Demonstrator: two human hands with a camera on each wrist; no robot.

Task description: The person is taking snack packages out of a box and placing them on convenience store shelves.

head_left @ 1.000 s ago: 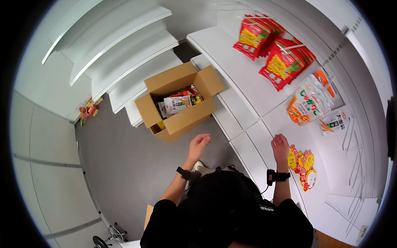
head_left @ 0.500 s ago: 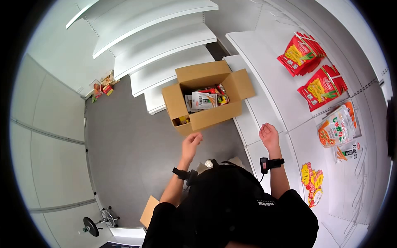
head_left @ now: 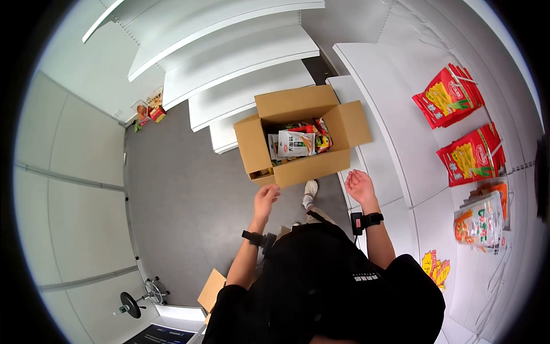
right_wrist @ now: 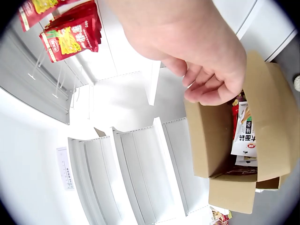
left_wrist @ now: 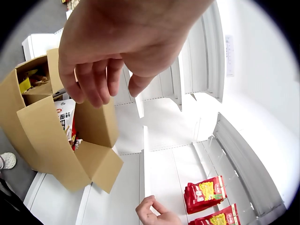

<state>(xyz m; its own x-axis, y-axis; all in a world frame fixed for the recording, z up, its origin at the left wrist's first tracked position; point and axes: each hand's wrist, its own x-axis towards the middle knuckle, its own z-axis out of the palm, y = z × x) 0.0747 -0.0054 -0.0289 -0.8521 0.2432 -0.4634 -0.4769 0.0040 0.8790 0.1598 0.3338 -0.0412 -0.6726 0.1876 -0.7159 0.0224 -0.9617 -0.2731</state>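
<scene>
left hand [head_left: 266,202] near carton [head_left: 312,167] | right hand [head_left: 360,186] likewise | packets [head_left: 297,144] inside

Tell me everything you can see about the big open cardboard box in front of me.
The box is plain brown and looks like cardboard, its flaps spread outward. It stands upright and open beside white shelves. Snack packets lie inside, a white packet with dark lettering uppermost, red ones by it. The left hand and right hand are near; neither grips it. What supports it is unclear.
</scene>
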